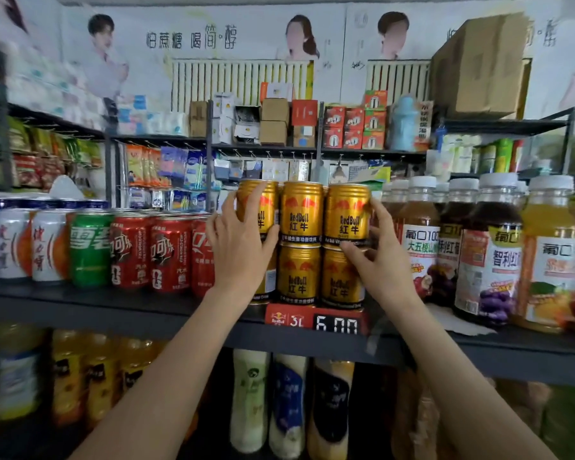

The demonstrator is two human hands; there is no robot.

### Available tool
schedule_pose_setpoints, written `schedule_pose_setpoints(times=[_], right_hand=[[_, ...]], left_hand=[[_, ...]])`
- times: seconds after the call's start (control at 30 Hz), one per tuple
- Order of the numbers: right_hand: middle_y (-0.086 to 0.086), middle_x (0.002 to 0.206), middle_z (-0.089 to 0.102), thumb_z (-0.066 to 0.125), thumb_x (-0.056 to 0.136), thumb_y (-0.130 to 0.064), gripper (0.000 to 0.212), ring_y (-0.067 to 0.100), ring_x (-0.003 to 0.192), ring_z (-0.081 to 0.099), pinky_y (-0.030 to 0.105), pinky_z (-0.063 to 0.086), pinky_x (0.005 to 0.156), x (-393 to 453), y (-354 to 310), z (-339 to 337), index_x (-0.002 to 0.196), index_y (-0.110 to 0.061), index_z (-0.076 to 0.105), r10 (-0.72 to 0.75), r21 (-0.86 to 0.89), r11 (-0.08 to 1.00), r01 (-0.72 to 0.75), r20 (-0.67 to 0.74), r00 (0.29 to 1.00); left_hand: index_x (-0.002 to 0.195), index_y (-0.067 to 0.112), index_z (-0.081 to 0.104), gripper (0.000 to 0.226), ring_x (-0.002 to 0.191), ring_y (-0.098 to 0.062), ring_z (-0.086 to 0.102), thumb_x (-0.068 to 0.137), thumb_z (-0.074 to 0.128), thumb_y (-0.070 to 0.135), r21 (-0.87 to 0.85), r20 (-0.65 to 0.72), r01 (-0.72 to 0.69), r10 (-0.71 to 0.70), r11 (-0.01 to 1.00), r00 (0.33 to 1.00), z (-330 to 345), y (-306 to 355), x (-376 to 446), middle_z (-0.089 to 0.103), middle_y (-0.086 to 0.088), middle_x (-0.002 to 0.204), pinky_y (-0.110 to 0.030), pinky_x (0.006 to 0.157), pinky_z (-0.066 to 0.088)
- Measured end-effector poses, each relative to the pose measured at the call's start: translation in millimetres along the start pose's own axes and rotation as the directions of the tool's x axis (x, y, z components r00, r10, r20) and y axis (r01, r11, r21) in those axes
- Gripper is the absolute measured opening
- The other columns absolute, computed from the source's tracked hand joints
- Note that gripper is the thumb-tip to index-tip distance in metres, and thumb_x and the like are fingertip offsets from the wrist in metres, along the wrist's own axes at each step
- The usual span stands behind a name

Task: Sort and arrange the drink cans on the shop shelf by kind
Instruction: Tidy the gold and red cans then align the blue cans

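Gold Red Bull cans stand stacked in two tiers at the middle of the dark shelf (pixel 113 298). My left hand (pixel 241 244) grips the upper left gold can (pixel 263 200), fingers curled round its side. My right hand (pixel 379 254) holds the upper right gold can (pixel 346 214), thumb on its lower front, fingers behind its right side. Between them stands the upper middle gold can (pixel 301 212). Two lower gold cans (pixel 299 277) show under them. Left of these stand red cola cans (pixel 170 254), a green Sprite can (pixel 90 249) and white-and-orange cans (pixel 47 247).
Tall juice bottles (pixel 492 247) crowd the shelf right of the gold cans, close to my right hand. A red price tag (pixel 316 322) reading 6.00 hangs on the shelf's front edge. Bottles fill the lower shelf (pixel 289 403). Boxes and packets fill the upper shelves (pixel 279 121).
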State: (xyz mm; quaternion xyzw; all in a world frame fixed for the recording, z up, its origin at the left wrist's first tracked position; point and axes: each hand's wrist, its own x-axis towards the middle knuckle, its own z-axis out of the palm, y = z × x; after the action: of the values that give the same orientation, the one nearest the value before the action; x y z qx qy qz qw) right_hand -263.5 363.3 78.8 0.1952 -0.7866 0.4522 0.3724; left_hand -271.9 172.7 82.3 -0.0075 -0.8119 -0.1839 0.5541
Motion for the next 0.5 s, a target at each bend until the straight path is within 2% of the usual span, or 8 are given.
schedule_pose_setpoints(times=[0.17, 0.27, 0.33, 0.37, 0.43, 0.47, 0.5], right_hand=[[0.006, 0.135, 0.049, 0.066, 0.084, -0.024, 0.079, 0.019, 0.124, 0.046, 0.044, 0.042, 0.102, 0, -2, 7, 0.146, -0.033, 0.017, -0.001, 0.007, 1.000, 0.001, -0.058, 0.998], [0.002, 0.140, 0.043, 0.064, 0.086, -0.024, 0.079, 0.014, 0.124, 0.045, 0.023, 0.035, 0.097, -2, -4, 11, 0.147, -0.031, 0.014, -0.023, -0.025, 0.999, 0.021, -0.084, 0.996], [0.001, 0.141, 0.041, 0.062, 0.088, -0.026, 0.078, 0.014, 0.123, 0.045, 0.016, 0.031, 0.090, -4, -5, 12, 0.148, -0.031, 0.012, -0.031, -0.054, 0.998, 0.027, -0.078, 0.996], [0.001, 0.140, 0.042, 0.062, 0.088, -0.026, 0.078, 0.015, 0.123, 0.045, 0.018, 0.032, 0.093, -4, -5, 11, 0.147, -0.032, 0.012, -0.032, -0.050, 0.998, 0.029, -0.065, 0.997], [0.002, 0.136, 0.047, 0.062, 0.087, -0.025, 0.076, 0.019, 0.123, 0.048, 0.032, 0.041, 0.101, -2, -3, 4, 0.146, -0.033, 0.015, -0.012, 0.003, 1.000, 0.012, -0.014, 1.000], [0.002, 0.134, 0.049, 0.060, 0.088, -0.024, 0.072, 0.019, 0.122, 0.049, 0.037, 0.044, 0.099, -1, -1, -4, 0.146, -0.033, 0.018, 0.014, 0.058, 0.998, -0.014, 0.010, 1.000], [0.000, 0.133, 0.051, 0.058, 0.090, -0.022, 0.065, 0.018, 0.122, 0.050, 0.034, 0.045, 0.097, 2, 1, -15, 0.144, -0.030, 0.023, 0.043, 0.099, 0.994, -0.045, 0.015, 0.999]], left_hand=[[0.143, 0.031, 0.023, 0.060, 0.135, -0.030, 0.028, 0.090, 0.052, 0.036, -0.030, -0.020, -0.009, 0.008, 1.000, 1.000, 1, -1, -2, 0.031, -0.016, 0.144, -0.047, 0.112, 0.018], [0.143, 0.030, 0.024, 0.060, 0.134, -0.032, 0.030, 0.091, 0.052, 0.037, -0.019, -0.022, -0.010, 0.010, 1.000, 1.000, 2, -2, -2, 0.032, -0.017, 0.144, -0.047, 0.111, 0.019], [0.143, 0.028, 0.025, 0.059, 0.133, -0.033, 0.031, 0.090, 0.050, 0.038, -0.002, -0.020, -0.009, 0.009, 1.000, 1.000, 3, -2, -3, 0.033, -0.019, 0.143, -0.047, 0.110, 0.020], [0.143, 0.027, 0.026, 0.058, 0.132, -0.034, 0.032, 0.090, 0.049, 0.038, 0.009, -0.027, -0.009, 0.009, 1.000, 1.000, 3, -2, -3, 0.033, -0.019, 0.143, -0.049, 0.110, 0.021], [0.142, 0.024, 0.029, 0.057, 0.133, -0.036, 0.030, 0.089, 0.046, 0.037, 0.016, -0.053, -0.025, 0.026, 1.000, 0.998, 1, 2, -4, 0.030, -0.019, 0.145, -0.051, 0.109, 0.021], [0.142, 0.023, 0.030, 0.056, 0.135, -0.035, 0.027, 0.090, 0.045, 0.035, 0.008, -0.072, -0.052, 0.052, 0.999, 0.996, -1, 7, -3, 0.028, -0.018, 0.146, -0.051, 0.110, 0.019], [0.141, 0.023, 0.030, 0.054, 0.137, -0.033, 0.024, 0.090, 0.046, 0.034, -0.004, -0.092, -0.092, 0.092, 0.996, 0.992, -3, 13, -1, 0.027, -0.017, 0.148, -0.051, 0.111, 0.016]])
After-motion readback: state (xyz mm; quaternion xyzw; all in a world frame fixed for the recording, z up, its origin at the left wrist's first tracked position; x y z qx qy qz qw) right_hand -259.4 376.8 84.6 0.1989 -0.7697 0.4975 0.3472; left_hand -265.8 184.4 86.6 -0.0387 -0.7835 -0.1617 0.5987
